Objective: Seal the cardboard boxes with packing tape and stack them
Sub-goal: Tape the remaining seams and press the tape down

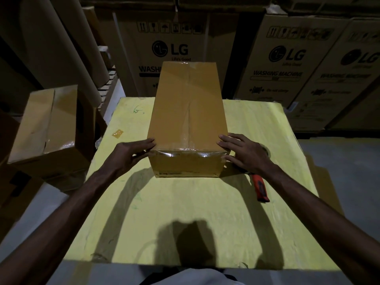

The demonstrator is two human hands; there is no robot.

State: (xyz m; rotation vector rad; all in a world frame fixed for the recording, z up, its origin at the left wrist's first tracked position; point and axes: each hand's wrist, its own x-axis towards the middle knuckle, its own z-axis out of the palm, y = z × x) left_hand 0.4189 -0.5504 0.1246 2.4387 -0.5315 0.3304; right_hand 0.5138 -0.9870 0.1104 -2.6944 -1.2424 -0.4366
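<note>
A person's left hand [131, 154] and right hand [244, 153], fingers straight and spread, press flat against the near left and near right corners of a cardboard box [188, 103], pinching nothing. The box stands lengthwise in the middle of a yellow table [185, 212], its flaps closed and a strip of clear tape [188, 141] running along the top seam and folding down over the near face.

The board looks stiff and square, so it should keep its shape under palm pressure. The glossy tape along the near edge looks slippery, so bare cardboard on the side walls, or the bottom edges, appears the surer place to take hold. Its weight cannot be told from here; a lift from both sides at once seems prudent.

Just beside the right hand, partly hidden under it, lies a tape dispenser [261, 189] with a red handle pointing toward the near side. A scrap of tape [117, 133] sticks to the table left of the box. Off the table to the left, a second taped box [45, 124] sits on other cartons. Large washing-machine cartons [170, 50] line the far wall.
</note>
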